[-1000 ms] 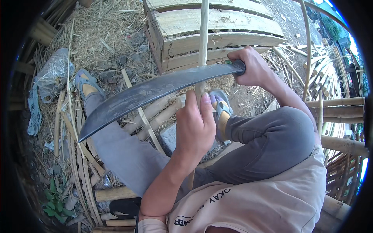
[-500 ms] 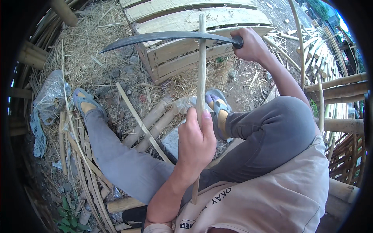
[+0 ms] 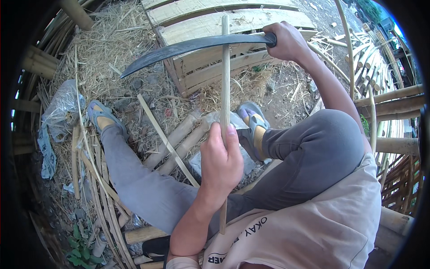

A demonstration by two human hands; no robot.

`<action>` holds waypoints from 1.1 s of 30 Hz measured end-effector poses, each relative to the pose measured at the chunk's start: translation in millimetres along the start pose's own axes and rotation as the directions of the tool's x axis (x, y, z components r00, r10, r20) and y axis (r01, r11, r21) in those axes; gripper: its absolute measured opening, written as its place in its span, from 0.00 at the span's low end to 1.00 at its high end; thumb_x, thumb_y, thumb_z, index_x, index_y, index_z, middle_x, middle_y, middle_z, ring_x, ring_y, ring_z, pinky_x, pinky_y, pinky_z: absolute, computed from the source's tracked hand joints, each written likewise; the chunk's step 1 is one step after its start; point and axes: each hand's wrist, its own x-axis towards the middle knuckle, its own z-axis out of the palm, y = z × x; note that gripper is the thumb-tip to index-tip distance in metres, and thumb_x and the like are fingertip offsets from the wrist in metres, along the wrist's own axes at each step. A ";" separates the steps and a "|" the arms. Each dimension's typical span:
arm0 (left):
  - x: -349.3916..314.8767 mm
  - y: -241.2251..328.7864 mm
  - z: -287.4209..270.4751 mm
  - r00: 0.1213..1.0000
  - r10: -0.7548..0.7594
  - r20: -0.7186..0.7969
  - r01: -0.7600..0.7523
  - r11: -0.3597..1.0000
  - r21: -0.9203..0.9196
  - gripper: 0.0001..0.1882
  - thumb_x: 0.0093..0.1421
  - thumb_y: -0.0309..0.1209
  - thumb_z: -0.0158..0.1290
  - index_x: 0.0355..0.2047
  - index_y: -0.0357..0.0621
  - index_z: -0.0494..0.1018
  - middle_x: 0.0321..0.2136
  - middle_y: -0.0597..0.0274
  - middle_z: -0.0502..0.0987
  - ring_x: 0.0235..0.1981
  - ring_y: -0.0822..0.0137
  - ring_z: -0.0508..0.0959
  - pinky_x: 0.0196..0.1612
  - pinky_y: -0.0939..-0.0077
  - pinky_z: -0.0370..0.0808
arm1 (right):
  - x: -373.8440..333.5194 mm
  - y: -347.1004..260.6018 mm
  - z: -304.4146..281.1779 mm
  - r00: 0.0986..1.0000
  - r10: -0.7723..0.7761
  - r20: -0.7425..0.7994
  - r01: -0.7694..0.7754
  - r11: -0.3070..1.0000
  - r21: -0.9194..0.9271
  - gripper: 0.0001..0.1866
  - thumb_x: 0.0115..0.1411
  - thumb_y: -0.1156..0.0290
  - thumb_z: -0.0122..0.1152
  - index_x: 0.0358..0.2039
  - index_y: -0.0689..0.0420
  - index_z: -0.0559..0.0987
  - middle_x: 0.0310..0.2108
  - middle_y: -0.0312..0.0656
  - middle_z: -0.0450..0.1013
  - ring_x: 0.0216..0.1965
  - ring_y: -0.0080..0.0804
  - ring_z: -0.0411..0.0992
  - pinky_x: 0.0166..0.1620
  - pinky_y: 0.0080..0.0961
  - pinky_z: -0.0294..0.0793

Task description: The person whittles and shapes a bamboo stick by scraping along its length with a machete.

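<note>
My left hand (image 3: 221,159) is closed round a narrow bamboo strip (image 3: 225,85), thumb up along it. The strip stands nearly upright in view, its lower end against my shirt. At the upper right my right hand (image 3: 289,42) grips the handle of a long curved machete (image 3: 192,44). Its dark blade reaches leftward and crosses the strip near its upper end, the tip pointing down to the left. I cannot tell how deeply, if at all, the edge bites into the strip.
A slatted wooden crate (image 3: 237,22) stands just beyond the blade. Another split strip (image 3: 165,139) and thick bamboo poles (image 3: 172,143) lie between my sandalled feet. Straw (image 3: 107,49) covers the ground at left, near a crumpled plastic bag (image 3: 65,110). Cut bamboo (image 3: 369,62) is piled at far right.
My right hand has risen slightly, tilting the machete so its tip hangs lower. The left hand and the strip have shifted a little to the left.
</note>
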 end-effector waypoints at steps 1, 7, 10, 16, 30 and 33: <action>0.1 -0.2 1.0 1.000 -0.002 -0.013 0.001 1.000 -0.016 0.17 0.73 0.36 0.42 0.29 0.37 0.66 0.14 0.65 0.63 0.16 0.75 0.62 0.20 0.69 0.60 | 2.9 0.6 -3.4 0.999 -0.012 0.034 0.012 1.000 0.002 0.09 0.38 0.73 0.64 0.24 0.58 0.81 0.22 0.48 0.77 0.28 0.48 0.78 0.36 0.41 0.76; -3.2 2.1 -0.7 0.999 0.020 0.026 -0.021 0.998 0.065 0.15 0.72 0.34 0.43 0.31 0.35 0.66 0.13 0.54 0.68 0.14 0.59 0.71 0.20 0.62 0.64 | 32.2 9.6 -25.6 0.993 0.113 0.047 -0.105 0.983 -0.151 0.11 0.44 0.73 0.58 0.30 0.58 0.82 0.25 0.53 0.77 0.32 0.54 0.76 0.38 0.44 0.74; -1.0 0.3 6.3 0.992 0.122 -0.033 -0.121 0.992 0.032 0.18 0.73 0.37 0.41 0.29 0.36 0.66 0.14 0.64 0.63 0.14 0.73 0.61 0.20 0.68 0.58 | 37.9 40.5 -38.3 0.950 0.312 0.030 -0.310 0.949 -0.048 0.04 0.53 0.68 0.69 0.25 0.52 0.83 0.23 0.41 0.80 0.22 0.38 0.75 0.29 0.35 0.76; 5.5 -12.5 2.6 0.984 -0.120 0.132 0.158 0.929 -0.334 0.17 0.75 0.41 0.40 0.30 0.46 0.63 0.15 0.73 0.59 0.12 0.81 0.59 0.13 0.81 0.53 | 14.5 66.6 -24.3 0.979 0.202 0.010 -0.202 0.976 0.077 0.10 0.51 0.68 0.63 0.29 0.62 0.80 0.21 0.46 0.73 0.26 0.38 0.73 0.34 0.36 0.71; 22.8 -6.1 -6.0 0.844 -0.275 0.460 0.535 0.475 -0.698 0.24 0.74 0.55 0.32 0.31 0.52 0.61 0.15 0.77 0.55 0.11 0.85 0.49 0.10 0.88 0.46 | -33.4 -61.7 -33.1 0.905 -0.171 0.390 0.082 0.968 0.236 0.09 0.52 0.66 0.68 0.28 0.59 0.83 0.22 0.49 0.76 0.28 0.51 0.77 0.33 0.42 0.75; 21.6 -7.9 3.6 0.844 -0.362 0.395 0.533 0.481 -0.697 0.23 0.74 0.55 0.33 0.30 0.52 0.60 0.15 0.77 0.54 0.11 0.85 0.48 0.11 0.88 0.46 | -34.7 -65.4 -23.8 0.896 -0.203 0.394 0.115 0.965 0.235 0.11 0.52 0.64 0.68 0.27 0.59 0.83 0.21 0.50 0.76 0.29 0.53 0.77 0.34 0.45 0.76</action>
